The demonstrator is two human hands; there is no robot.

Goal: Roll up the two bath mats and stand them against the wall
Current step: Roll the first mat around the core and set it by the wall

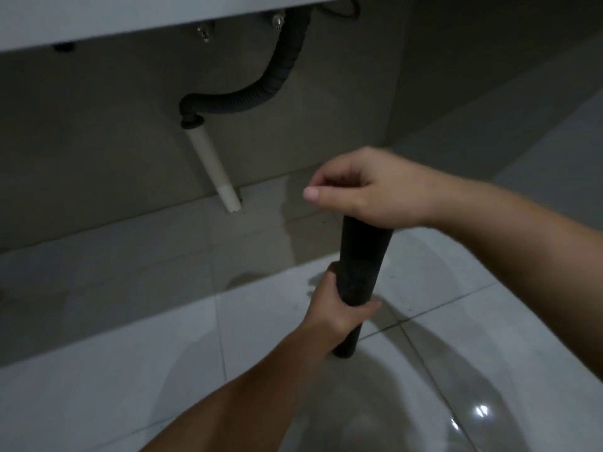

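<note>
A dark bath mat (pixel 360 265), rolled into a tight tube, stands nearly upright on the white tiled floor (pixel 130 370), a short way out from the grey wall (pixel 114 141). My left hand (pixel 336 308) grips the roll around its lower half. My right hand (pixel 365 187) rests on the roll's top end with the fingers curled over it. Only this one mat is in view.
A black corrugated drain hose (pixel 261 93) hangs from under the white counter (pixel 98 17) and joins a white pipe (pixel 213 171) that enters the wall's base. Two metal valves (pixel 205 32) stick out near the top. Another wall stands at the right.
</note>
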